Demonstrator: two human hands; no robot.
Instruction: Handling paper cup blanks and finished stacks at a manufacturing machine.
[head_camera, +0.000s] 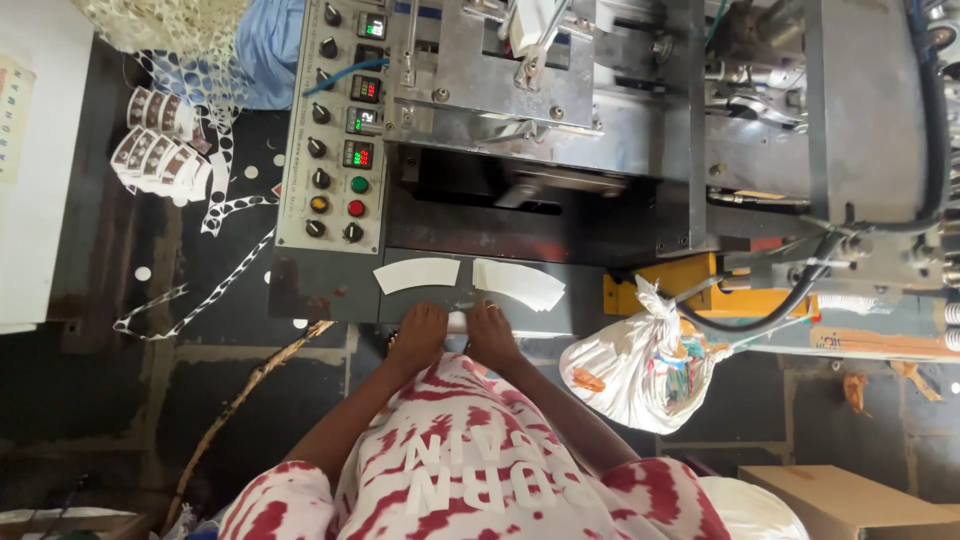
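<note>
1. White paper, thin and flat, is what lies before the person in the head view: two curved fan-shaped blanks rest on the grey machine ledge (330, 290), the left blank (417, 273) and the right blank (519, 283), a small gap between them
2. The left hand (418, 331) and the right hand (490, 328) sit side by side at the ledge's near edge, just below the blanks, fingers curled down around a small pale piece (457, 320); whether they truly pinch it cannot be told
3. The blanks look light, bendable and easy to crease, probably a little slick, so a flat pinch at a curved edge seems the safest hold
4. To the left stands the control panel (335, 120) with knobs and coloured buttons; punched paper scrap (215, 200) litters the dark floor
5. To the right a knotted plastic bag (640, 365) hangs near a yellow part (690, 285), and a cardboard box (850, 500) sits lower right
</note>
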